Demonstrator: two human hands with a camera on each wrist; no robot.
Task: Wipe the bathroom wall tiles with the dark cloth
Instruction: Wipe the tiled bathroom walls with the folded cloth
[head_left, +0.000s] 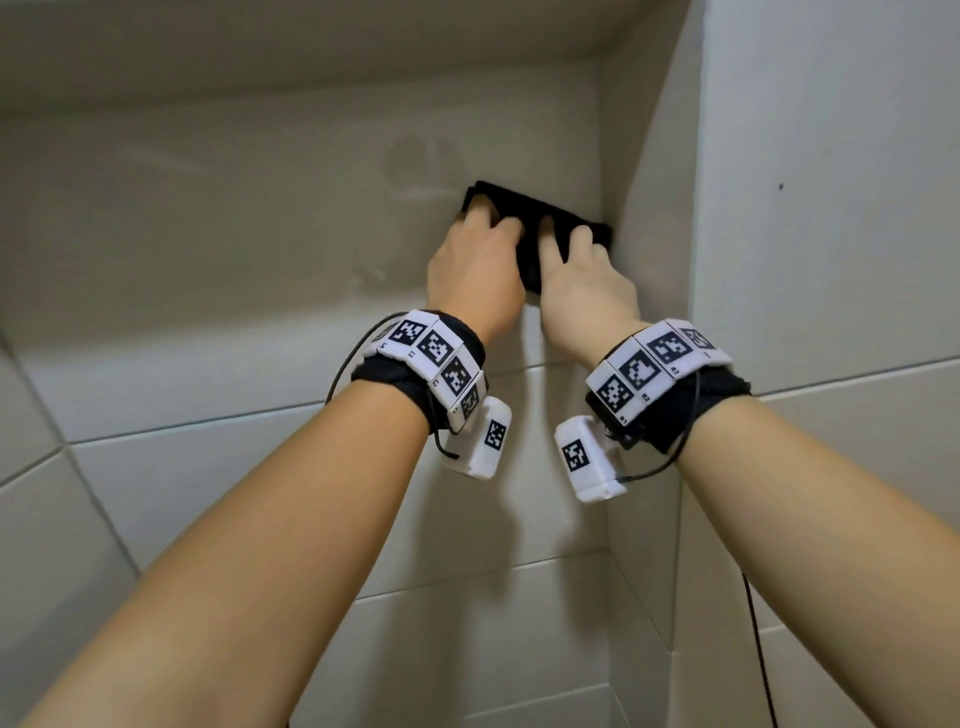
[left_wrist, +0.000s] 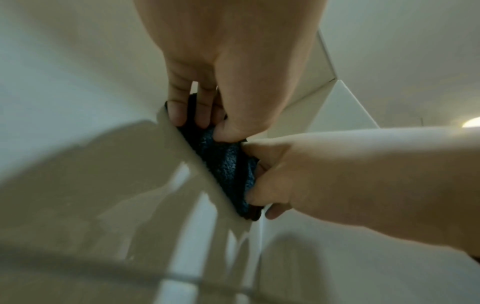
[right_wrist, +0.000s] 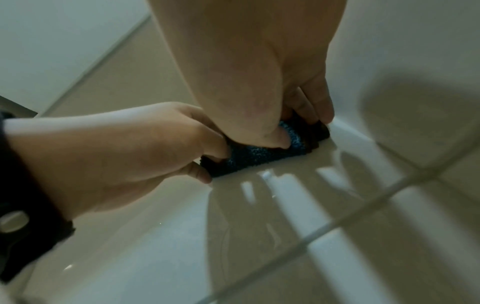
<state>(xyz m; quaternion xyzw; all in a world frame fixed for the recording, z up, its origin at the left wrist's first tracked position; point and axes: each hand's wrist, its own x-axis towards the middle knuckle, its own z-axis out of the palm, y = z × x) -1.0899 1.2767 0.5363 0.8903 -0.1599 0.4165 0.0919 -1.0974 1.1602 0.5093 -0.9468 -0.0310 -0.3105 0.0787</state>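
Observation:
The dark cloth (head_left: 524, 215), folded into a thick pad, lies flat against a beige wall tile (head_left: 234, 234) high up, with its right end close to an inner corner. My left hand (head_left: 488, 221) grips the cloth's left end, fingers over the top and thumb under the lower edge. My right hand (head_left: 566, 241) grips the right end the same way. The left wrist view shows the left hand (left_wrist: 205, 121) and right hand (left_wrist: 259, 179) pinching the blue-black cloth (left_wrist: 226, 164) against the tile. From the right wrist, the right hand (right_wrist: 301, 127) holds the cloth (right_wrist: 259, 158) beside the left hand (right_wrist: 210, 162).
A side wall (head_left: 649, 208) meets the tiled wall just right of the cloth, and a pale wall (head_left: 831, 208) juts out further right. A faint wet smear (head_left: 415, 156) marks the tile above left of the cloth. Grout lines (head_left: 208, 423) run below my wrists.

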